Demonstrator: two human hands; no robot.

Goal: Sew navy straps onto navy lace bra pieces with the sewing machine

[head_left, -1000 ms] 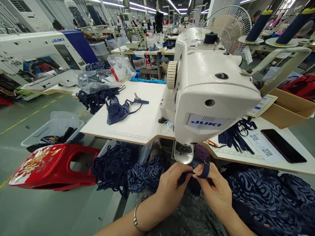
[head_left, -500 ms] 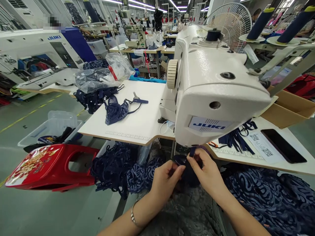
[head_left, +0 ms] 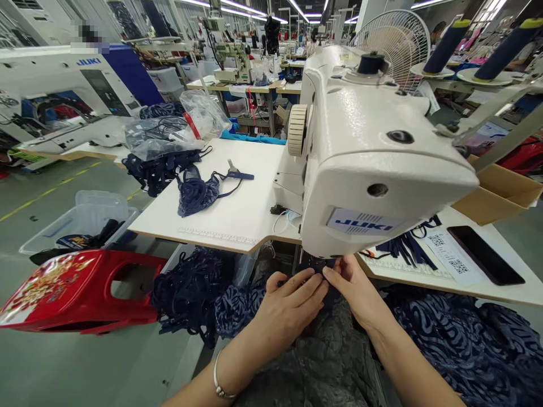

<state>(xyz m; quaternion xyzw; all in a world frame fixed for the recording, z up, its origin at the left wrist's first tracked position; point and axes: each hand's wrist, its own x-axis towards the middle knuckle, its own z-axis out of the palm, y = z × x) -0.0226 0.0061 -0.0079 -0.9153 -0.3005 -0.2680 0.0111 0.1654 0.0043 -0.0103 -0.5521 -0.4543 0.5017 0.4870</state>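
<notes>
A white JUKI sewing machine (head_left: 365, 147) fills the middle of the view. Both my hands are under its head, at the needle area, on a small piece of navy blue fabric (head_left: 316, 264). My left hand (head_left: 288, 305) lies with fingers stretched forward, pressing the fabric down. My right hand (head_left: 354, 288) pinches the fabric's edge right below the machine head. The needle and presser foot are hidden behind the head. A silver bracelet sits on my left wrist.
Navy lace garments (head_left: 199, 189) and a plastic bag (head_left: 169, 133) lie on the white table (head_left: 237, 215). Navy straps (head_left: 403, 246), QR labels and a black phone (head_left: 483, 254) sit right. A red stool (head_left: 80, 288), clear bin (head_left: 80, 217) and heaps of navy lace (head_left: 466, 333) surround me.
My hands moved up from my lap to under the machine head, carrying the navy piece. My left hand went from pinching to lying flat on it.
</notes>
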